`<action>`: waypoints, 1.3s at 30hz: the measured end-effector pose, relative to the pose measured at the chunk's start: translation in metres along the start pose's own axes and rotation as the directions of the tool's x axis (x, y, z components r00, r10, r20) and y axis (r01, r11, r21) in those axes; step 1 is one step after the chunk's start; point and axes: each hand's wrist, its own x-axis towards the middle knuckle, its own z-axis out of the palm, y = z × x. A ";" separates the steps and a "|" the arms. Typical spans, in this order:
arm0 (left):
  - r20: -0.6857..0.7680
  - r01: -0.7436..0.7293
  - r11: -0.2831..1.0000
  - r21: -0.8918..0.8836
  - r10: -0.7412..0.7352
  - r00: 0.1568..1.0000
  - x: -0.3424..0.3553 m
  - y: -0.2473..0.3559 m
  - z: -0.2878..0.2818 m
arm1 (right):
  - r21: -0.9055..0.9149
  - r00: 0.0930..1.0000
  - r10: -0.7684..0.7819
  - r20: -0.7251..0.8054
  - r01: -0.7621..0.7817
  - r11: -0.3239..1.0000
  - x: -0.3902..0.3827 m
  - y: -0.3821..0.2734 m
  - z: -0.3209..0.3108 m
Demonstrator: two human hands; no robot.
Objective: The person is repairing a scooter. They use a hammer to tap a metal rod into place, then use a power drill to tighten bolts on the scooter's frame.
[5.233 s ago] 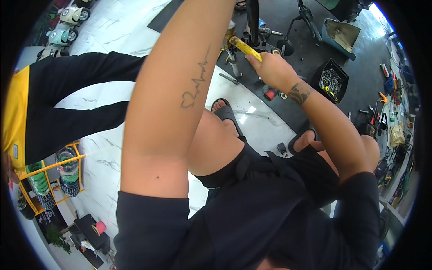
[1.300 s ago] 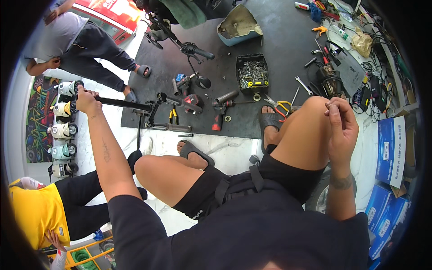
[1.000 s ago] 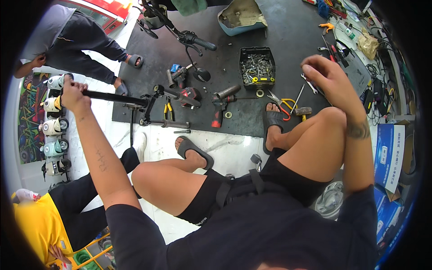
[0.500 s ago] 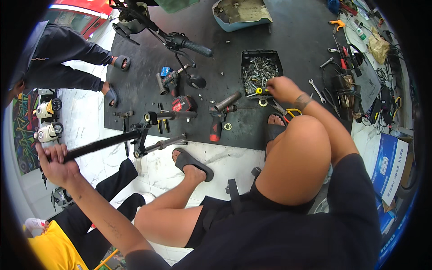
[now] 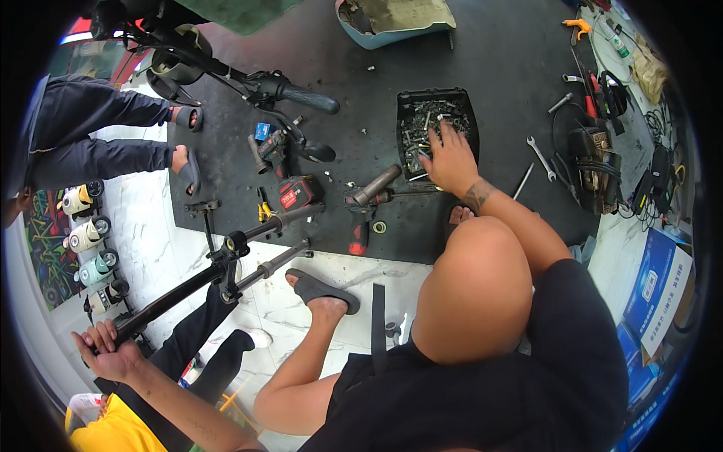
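My left hand grips the upper end of a black metal fork tube, whose two lower legs point up and right over the mat's edge. My right hand reaches over a black box of loose metal fasteners, fingers apart over the contents; whether the fingertips touch any is unclear. Just left of the box lie a metal sleeve and a power drill. A red-and-black battery tool, yellow-handled pliers and a small tape-like ring are nearby.
Handlebars overhang the dark mat, which holds a blue-grey shell and wrenches. Cables and tools crowd the right side, above blue cartons. Two people are at the left, beside small scooters.
The yellow hammer seen earlier has left my right hand, which has since moved from my knee to the fastener box. My left hand has moved lower, still holding the tube.
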 end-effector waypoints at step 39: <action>-0.147 -0.035 0.995 -0.096 0.021 0.989 -0.038 -0.004 0.025 | 0.868 0.881 -0.366 0.299 -0.092 0.488 0.058 -0.206 -0.271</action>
